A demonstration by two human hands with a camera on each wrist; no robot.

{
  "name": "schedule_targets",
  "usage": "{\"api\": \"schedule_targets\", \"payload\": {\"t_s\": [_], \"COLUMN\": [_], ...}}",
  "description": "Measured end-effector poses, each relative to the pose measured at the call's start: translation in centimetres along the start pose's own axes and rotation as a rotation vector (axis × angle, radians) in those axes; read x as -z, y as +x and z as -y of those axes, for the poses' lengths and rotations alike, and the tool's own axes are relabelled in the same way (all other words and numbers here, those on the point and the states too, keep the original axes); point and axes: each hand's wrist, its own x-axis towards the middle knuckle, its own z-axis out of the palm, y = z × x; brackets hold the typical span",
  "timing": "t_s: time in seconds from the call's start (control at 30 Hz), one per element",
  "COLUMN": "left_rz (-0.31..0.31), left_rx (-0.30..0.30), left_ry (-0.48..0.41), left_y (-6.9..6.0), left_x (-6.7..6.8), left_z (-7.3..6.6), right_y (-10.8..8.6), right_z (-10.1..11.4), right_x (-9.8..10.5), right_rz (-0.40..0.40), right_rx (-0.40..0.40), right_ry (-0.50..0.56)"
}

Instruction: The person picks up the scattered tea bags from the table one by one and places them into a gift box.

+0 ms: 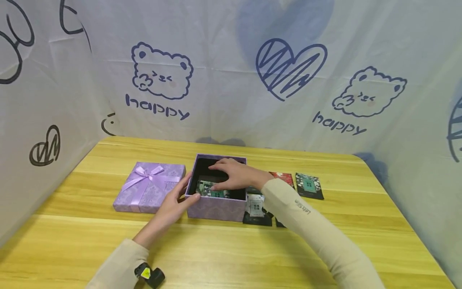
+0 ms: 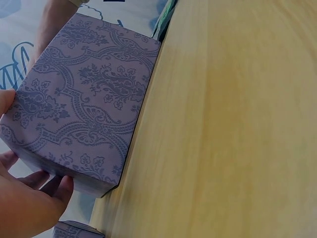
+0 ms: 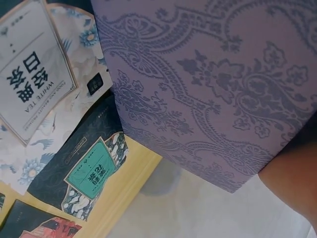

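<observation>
L hand (image 1: 175, 204) steadies purple box (image 1: 216, 209); R hand (image 1: 236, 174) inside, over inner pkt (image 1: 203, 188).
L to R on worktop (image 1: 216, 253): purple lid (image 1: 151, 186) w/ bow, lying flat; L hand's fingers along box's L wall, thumb at front L corner, gripping it there. Box has no lid on; inner pkt lies low inside, nearer front wall, long axis seemingly side to side. R hand reaches in over R wall, thumb apart from the other fingers, which spread toward the back; thumb tip at or just above pkt, contact can't tell. So pkt is below & frontward of R fingers; R hand nearer, L outside the wall. R of box: white tea pkt (image 1: 256, 206) just beside, red pkt (image 1: 285, 177) partly behind R sleeve (image 1: 306, 212), green-label pkt (image 1: 309, 185) far R.
</observation>
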Motion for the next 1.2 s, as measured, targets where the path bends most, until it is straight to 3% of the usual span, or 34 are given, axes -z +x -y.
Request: {"api": "schedule_targets", "payload": {"t_s": [0.3, 0.73, 1.2], "left_rz": [-0.003, -0.020, -0.026], "left_rx": [-0.014, 0.003, 0.017], "left_ry": [-0.008, -0.012, -0.001], "left_y": [0.1, 0.2, 0.1], "left_x": [-0.1, -0.2, -0.2], "left_z": [0.2, 0.1, 0.0], "right_y": [-0.6, -3.3, -7.0], "right_z": [-0.4, -1.7, -4.5], "right_x": [-0.4, -0.5, 0.8], "right_rz": [-0.091, -0.262, -0.334], "right_rx": [0.004, 0.077, -0.018], "right_ry": [0.071, 0.298, 0.342]}}
